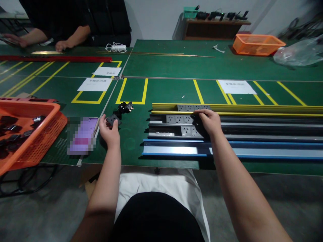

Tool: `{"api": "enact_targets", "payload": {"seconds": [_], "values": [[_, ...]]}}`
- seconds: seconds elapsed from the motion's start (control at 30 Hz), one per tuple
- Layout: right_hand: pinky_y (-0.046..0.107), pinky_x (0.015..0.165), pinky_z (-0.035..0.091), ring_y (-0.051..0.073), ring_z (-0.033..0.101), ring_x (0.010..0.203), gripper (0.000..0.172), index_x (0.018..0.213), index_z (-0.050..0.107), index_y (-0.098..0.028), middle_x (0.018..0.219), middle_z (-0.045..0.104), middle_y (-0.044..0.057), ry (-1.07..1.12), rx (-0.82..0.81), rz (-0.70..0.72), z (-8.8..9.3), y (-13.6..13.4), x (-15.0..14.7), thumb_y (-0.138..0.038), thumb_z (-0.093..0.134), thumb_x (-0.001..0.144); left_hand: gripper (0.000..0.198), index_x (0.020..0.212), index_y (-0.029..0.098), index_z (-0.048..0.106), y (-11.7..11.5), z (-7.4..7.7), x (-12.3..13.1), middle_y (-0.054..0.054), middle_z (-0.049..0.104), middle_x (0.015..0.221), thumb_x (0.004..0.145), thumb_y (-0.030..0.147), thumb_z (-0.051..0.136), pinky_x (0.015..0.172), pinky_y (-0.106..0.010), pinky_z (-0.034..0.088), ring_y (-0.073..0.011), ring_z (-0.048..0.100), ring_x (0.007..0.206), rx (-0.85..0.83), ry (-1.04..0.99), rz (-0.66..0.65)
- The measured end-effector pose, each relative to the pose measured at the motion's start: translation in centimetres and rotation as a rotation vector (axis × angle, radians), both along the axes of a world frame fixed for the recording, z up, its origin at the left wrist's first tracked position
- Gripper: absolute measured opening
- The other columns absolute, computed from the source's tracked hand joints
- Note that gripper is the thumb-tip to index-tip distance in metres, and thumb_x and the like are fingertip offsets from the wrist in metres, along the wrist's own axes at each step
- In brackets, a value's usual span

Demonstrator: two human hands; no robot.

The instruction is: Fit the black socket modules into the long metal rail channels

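Observation:
My left hand (110, 133) is closed around a black socket module (113, 120), just above the green table. Beyond it lie several loose black modules (124, 107) with metal contacts showing. My right hand (210, 121) reaches over the rails with thumb and fingertips pinched together at the yellow rail's near edge; whatever is between them is hidden. Grey sockets (185, 108) sit in a row in the yellow rail (252, 109). Two black rails in front hold more sockets (179, 119) and a shorter group (186, 131). Nearest me lies a blue-edged rail (174, 149), with no sockets visible in it.
An orange basket (47, 134) of black modules stands at left, beside a blurred phone (84, 136). Paper sheets (237, 87) and yellow tape mark the table. Another orange basket (258, 45) and a plastic bag (300, 52) are far right. A co-worker's hands (63, 45) rest across the table.

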State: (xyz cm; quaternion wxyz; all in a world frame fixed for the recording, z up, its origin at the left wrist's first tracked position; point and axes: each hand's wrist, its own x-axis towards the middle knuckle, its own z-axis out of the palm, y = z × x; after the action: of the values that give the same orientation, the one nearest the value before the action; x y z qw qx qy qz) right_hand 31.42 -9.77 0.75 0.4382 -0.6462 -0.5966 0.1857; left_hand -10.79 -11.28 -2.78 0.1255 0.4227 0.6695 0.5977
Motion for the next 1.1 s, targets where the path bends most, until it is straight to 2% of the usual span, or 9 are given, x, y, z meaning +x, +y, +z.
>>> {"api": "enact_targets", "payload": {"seconds": [0.13, 0.27, 0.37, 0.5, 0.77, 1.1], "values": [[0.039, 0.089, 0.051, 0.024, 0.068, 0.095, 0.027, 0.087, 0.078, -0.023, 0.09, 0.076, 0.003, 0.044, -0.009, -0.016, 0.0, 0.0, 0.0, -0.026, 0.053, 0.077, 0.049, 0.119, 0.015, 0.049, -0.6, -0.9, 2.1, -0.011, 0.063, 0.111, 0.076, 0.029, 0.069, 0.097, -0.038, 0.051, -0.0207, 0.065, 0.106, 0.047, -0.191, -0.191], [0.039, 0.09, 0.051, 0.024, 0.068, 0.094, 0.027, 0.088, 0.077, -0.022, 0.09, 0.076, 0.003, 0.055, -0.012, -0.01, -0.1, 0.0, 0.1, -0.027, 0.053, 0.077, 0.049, 0.106, 0.017, 0.054, -1.6, -1.2, 4.9, -0.008, 0.067, 0.099, 0.068, 0.038, 0.076, 0.087, -0.036, 0.055, -0.0202, 0.068, 0.093, -0.057, -0.42, -0.445], [0.039, 0.088, 0.052, 0.025, 0.068, 0.092, 0.027, 0.088, 0.077, -0.021, 0.09, 0.075, 0.004, 0.053, -0.015, -0.016, -0.1, -0.1, 0.0, -0.028, 0.054, 0.077, 0.049, 0.102, 0.016, 0.055, -2.2, -0.9, 6.8, -0.007, 0.069, 0.094, 0.066, 0.041, 0.077, 0.081, -0.034, 0.056, -0.0191, 0.069, 0.087, -0.159, -0.488, -0.538], [0.039, 0.086, 0.052, 0.025, 0.068, 0.091, 0.028, 0.089, 0.077, -0.021, 0.089, 0.075, 0.005, 0.041, -0.014, -0.014, -0.3, 0.0, 0.1, -0.028, 0.054, 0.077, 0.05, 0.1, 0.015, 0.057, -2.3, -0.6, 7.8, -0.007, 0.07, 0.09, 0.064, 0.042, 0.078, 0.077, -0.032, 0.056, -0.0181, 0.069, 0.082, -0.22, -0.514, -0.549], [0.036, 0.081, 0.051, 0.024, 0.068, 0.088, 0.027, 0.088, 0.078, -0.021, 0.087, 0.075, 0.004, 0.053, -0.02, -0.019, -0.5, 0.1, 0.2, -0.027, 0.054, 0.076, 0.049, 0.101, 0.014, 0.062, -2.3, -1.3, 7.3, -0.009, 0.073, 0.092, 0.064, 0.039, 0.081, 0.082, -0.034, 0.055, -0.02, 0.07, 0.085, -0.202, -0.572, -0.581], [0.036, 0.081, 0.051, 0.024, 0.068, 0.089, 0.027, 0.089, 0.078, -0.021, 0.088, 0.075, 0.004, 0.045, -0.027, -0.029, -0.3, 0.0, 0.1, -0.027, 0.054, 0.076, 0.049, 0.103, 0.012, 0.064, -2.7, -1.5, 7.0, -0.011, 0.074, 0.096, 0.066, 0.038, 0.081, 0.084, -0.035, 0.055, -0.0221, 0.071, 0.088, -0.179, -0.573, -0.563]]}}
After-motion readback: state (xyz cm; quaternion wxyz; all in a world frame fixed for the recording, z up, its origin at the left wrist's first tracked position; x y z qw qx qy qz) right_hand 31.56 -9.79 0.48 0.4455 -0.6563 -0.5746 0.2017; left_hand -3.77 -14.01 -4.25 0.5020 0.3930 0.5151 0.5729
